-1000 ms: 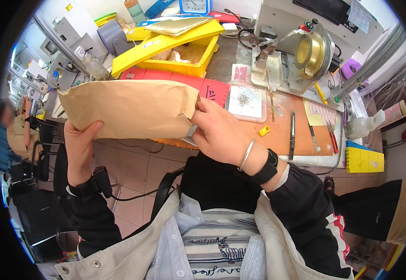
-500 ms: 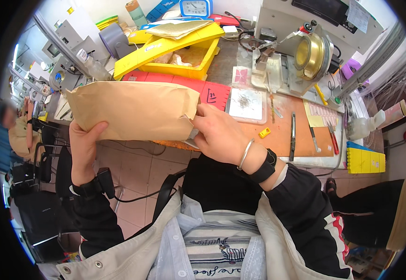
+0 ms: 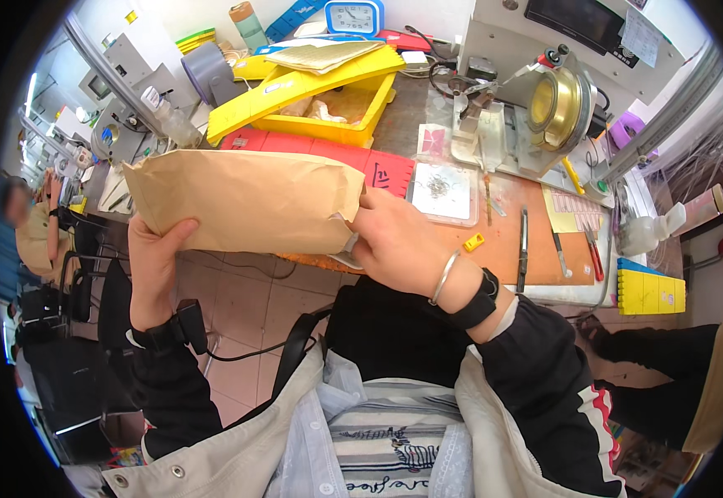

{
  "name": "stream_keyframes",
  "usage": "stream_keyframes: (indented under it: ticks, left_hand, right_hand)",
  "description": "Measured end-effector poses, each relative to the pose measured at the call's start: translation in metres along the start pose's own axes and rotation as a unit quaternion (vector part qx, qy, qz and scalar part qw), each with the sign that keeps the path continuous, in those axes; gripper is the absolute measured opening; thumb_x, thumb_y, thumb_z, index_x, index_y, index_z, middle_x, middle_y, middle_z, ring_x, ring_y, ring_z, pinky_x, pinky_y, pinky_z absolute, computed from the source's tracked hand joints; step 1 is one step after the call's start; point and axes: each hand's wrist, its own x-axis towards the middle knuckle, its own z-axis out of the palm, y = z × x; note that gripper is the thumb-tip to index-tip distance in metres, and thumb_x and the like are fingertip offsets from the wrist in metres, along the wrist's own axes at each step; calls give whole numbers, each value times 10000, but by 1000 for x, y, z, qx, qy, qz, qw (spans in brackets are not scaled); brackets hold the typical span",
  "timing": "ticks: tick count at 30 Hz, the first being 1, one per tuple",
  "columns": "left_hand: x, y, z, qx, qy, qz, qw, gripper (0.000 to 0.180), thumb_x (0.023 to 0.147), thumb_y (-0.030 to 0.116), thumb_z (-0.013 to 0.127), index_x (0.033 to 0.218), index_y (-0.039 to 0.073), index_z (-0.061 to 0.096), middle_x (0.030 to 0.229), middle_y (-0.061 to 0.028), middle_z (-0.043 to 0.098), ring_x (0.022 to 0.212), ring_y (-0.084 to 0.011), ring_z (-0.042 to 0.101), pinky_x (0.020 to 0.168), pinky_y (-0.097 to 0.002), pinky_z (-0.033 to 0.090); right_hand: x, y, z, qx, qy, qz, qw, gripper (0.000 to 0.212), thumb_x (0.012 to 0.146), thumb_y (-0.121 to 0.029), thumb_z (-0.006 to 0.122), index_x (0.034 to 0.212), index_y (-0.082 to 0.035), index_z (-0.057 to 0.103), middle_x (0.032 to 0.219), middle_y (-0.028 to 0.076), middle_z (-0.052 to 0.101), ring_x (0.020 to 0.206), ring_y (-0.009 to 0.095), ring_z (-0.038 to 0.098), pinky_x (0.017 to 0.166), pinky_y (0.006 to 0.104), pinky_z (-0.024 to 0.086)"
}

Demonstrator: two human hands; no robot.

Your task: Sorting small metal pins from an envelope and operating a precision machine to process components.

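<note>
A brown paper bag [image 3: 249,203] is held up level in front of me, above the near edge of the bench. My left hand [image 3: 158,261] grips its lower left corner, thumb on the near face and the other fingers behind. At the bag's right end, which looks torn or creased, my right hand [image 3: 399,245] is closed on the edge. Its fingertips are partly hidden by the paper. A small pale or clear piece shows beneath the right fingers; I cannot tell what it is. What the bag contains is hidden.
Beyond the bag lie a red board [image 3: 390,168] and a yellow bin [image 3: 366,129] with a yellow lid askew. To the right are a tray of small pieces [image 3: 443,189], tweezers [image 3: 524,241], red-handled pliers [image 3: 595,253] and a machine with a brass spool [image 3: 554,108]. Another person stands at far right.
The view has shifted slightly, so the bench appears a little lower and further right. Both hands keep their hold on the bag. The person at right has moved a leg.
</note>
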Motion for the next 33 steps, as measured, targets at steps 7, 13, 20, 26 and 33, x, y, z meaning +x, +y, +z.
stream_keyframes:
  ticks: [7, 13, 20, 26, 33]
  left_hand:
    - [-1, -3, -1, -8, 5, 0, 1000, 299, 814, -33, 741, 1105, -13, 678, 1032, -62, 729, 916, -118, 678, 832, -262, 517]
    - [1, 1, 3, -2, 2, -2, 1000, 315, 816, -38, 735, 1122, -13, 667, 1041, -63, 726, 919, -122, 678, 833, -266, 519]
    - [0, -5, -1, -10, 4, -2, 1000, 330, 814, -50, 730, 1132, -20, 651, 1043, -69, 725, 918, -123, 676, 823, -263, 519]
    - [1, -4, 4, -9, 6, 0, 1000, 330, 808, -44, 740, 1126, -17, 655, 1037, -62, 725, 912, -120, 673, 824, -260, 516]
    - [1, 1, 4, 4, -2, 4, 1000, 332, 808, -29, 749, 1128, -15, 663, 1035, -55, 725, 912, -113, 668, 822, -257, 510]
  right_hand:
    - [0, -1, -12, 26, 6, 33, 999, 397, 725, -11, 588, 1119, -53, 611, 976, 150, 570, 942, 361, 591, 816, 458, 505]
    - [-3, 2, -9, 27, -9, 31, 999, 320, 739, -6, 579, 1045, -65, 649, 970, 150, 558, 937, 356, 586, 815, 454, 497]
    - [-5, 0, -19, 61, -32, 62, 996, 305, 763, 3, 568, 1062, -46, 606, 1051, 171, 550, 983, 377, 572, 828, 451, 495]
    - [-2, 6, -2, 34, -6, 14, 999, 281, 748, -19, 577, 1024, -35, 626, 1003, 156, 574, 989, 358, 584, 830, 453, 497]
    - [-4, 0, -24, 26, -19, 85, 996, 206, 772, -37, 601, 976, -20, 581, 1008, 152, 573, 926, 374, 596, 792, 433, 507]
